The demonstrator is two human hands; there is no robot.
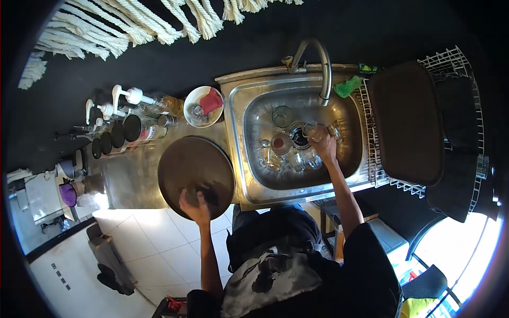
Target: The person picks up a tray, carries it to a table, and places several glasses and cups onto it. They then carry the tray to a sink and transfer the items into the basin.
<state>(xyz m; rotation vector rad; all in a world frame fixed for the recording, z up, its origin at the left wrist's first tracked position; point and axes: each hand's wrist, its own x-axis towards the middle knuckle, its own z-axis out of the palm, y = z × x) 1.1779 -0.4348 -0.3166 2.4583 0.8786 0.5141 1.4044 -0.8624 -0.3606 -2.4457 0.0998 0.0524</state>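
Note:
My right hand [325,148] reaches into the steel sink [344,164], its fingers closed around a clear glass [316,131] over the drain. Several more glasses lie in the basin, among them an upright greenish glass [282,116] and a glass with a reddish bottom [280,143]. On the left, my left hand [196,210] hovers at the near edge of a round brown tray [185,164]. Its fingers are spread, nothing sits in them, and their shadow falls on the tray.
A curved faucet [324,69] arches over the basin beside a green sponge [347,87]. To the right, a brown rectangular tray [405,124] rests on a white wire rack [369,132]. A white bowl [189,114] holds a red cloth; pump bottles [172,104] and jars stand left.

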